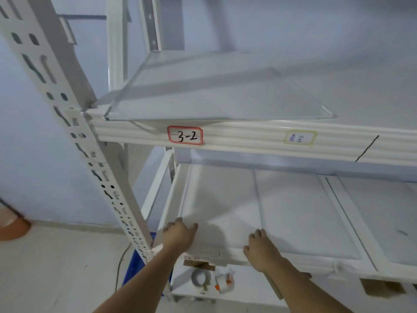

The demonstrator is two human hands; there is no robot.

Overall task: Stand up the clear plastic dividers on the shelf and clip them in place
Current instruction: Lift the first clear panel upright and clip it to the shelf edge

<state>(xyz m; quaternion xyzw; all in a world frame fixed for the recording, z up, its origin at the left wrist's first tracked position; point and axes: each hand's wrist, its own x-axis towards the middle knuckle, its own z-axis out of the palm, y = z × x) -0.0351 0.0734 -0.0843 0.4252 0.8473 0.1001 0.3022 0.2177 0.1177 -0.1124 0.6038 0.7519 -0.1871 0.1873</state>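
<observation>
A clear plastic divider (pixel 222 199) lies flat on the lower shelf (pixel 352 222) of a white metal rack. My left hand (pixel 179 236) is on its near left corner with the fingers curled down. My right hand (pixel 261 249) grips its near right corner at the shelf's front edge. A second clear sheet (pixel 304 211) lies flat beside it on the right. On the upper shelf (pixel 259 137), another clear divider (pixel 214 93) lies tilted, its rounded corner reaching the front beam.
A perforated upright post (pixel 90 154) stands just left of my left arm. The upper beam carries a "3-2" label (pixel 185 135) and a yellow label (pixel 299 138). Tape rolls (pixel 200 277) sit on the bottom shelf. A blue crate (pixel 135 267) stands behind the post.
</observation>
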